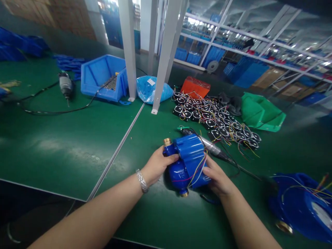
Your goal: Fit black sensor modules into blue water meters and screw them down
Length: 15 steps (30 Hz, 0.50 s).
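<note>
Both my hands hold a blue water meter (190,148) with a ribbed housing and brass threaded ends, just above the green table. My left hand (159,164) closes on its left side by the upper brass end, thumb on top. On the other side, my right hand (216,176) wraps round the housing; part of its fingers is hidden behind it. Thin yellow, red and white wires hang across the meter's front. Behind it lies a silver electric screwdriver (211,147) with a black cable. A second blue meter (298,204) with a white dial and loose wires sits at the right edge.
Several black wired modules (207,116) lie in a heap beyond the screwdriver, near an orange bin (195,87) and a green bin (261,112). A blue bin (103,77) of small metal parts, another screwdriver (65,84) and white posts (166,55) stand further back.
</note>
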Each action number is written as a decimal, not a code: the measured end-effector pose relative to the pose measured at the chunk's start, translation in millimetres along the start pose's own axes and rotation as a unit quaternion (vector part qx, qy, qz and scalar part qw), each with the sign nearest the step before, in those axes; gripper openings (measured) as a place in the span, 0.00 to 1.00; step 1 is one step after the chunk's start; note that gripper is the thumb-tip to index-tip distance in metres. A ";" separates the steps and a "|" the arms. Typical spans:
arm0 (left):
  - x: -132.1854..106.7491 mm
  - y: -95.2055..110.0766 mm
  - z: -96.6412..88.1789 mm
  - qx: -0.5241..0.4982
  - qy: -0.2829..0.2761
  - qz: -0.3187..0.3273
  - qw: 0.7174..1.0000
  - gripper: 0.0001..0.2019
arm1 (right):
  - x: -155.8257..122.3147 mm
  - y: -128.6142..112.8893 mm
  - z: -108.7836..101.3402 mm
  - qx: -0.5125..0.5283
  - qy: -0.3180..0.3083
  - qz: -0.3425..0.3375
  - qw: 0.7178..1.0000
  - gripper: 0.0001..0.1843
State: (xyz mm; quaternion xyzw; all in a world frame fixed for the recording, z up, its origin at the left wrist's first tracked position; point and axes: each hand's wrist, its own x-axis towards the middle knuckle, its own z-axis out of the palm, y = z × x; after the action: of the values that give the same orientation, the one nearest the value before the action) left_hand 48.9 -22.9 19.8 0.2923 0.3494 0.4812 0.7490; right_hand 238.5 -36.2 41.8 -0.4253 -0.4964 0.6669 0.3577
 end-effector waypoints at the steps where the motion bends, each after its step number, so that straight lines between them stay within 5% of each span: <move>1: -0.8 -0.8 1.6 0.001 0.000 0.005 1.000 0.20 | -0.9 0.3 1.5 -0.004 0.015 0.003 1.000 0.38; 10: -8.8 -2.0 8.8 0.093 0.055 0.055 0.993 0.18 | -3.0 4.8 11.1 -0.003 0.087 -0.027 0.996 0.41; 15: -13.3 -0.1 9.3 0.103 0.035 0.075 0.991 0.17 | -8.8 6.9 6.5 -0.011 0.094 -0.038 0.995 0.45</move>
State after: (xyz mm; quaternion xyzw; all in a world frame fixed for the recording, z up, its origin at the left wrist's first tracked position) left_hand 52.5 -36.2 28.4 0.3768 0.4002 0.5075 0.6636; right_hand 235.5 -48.2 37.9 -0.4704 -0.4837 0.6046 0.4233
